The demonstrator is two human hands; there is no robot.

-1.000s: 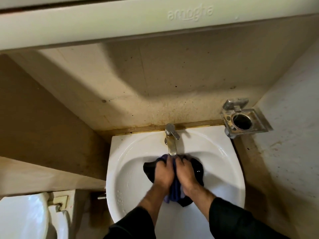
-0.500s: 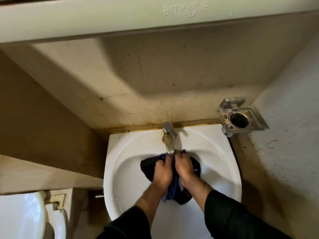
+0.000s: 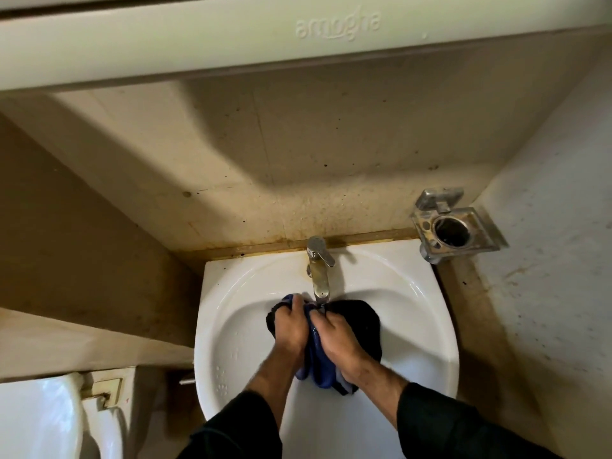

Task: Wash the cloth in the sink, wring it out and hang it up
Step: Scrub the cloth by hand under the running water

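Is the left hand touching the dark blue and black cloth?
Touching. The head view shows the left hand curled round the dark blue and black cloth over the white sink.

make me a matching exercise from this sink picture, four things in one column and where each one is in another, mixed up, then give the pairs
Things:
1. cloth
2. tap
3. metal holder
4. toilet

Places:
A. bottom left corner of the view
B. on the wall to the right of the sink
C. at the middle of the sink's back rim
D. gripped by the left hand and right hand over the basin

Pairs: 1-D, 2-C, 3-B, 4-A
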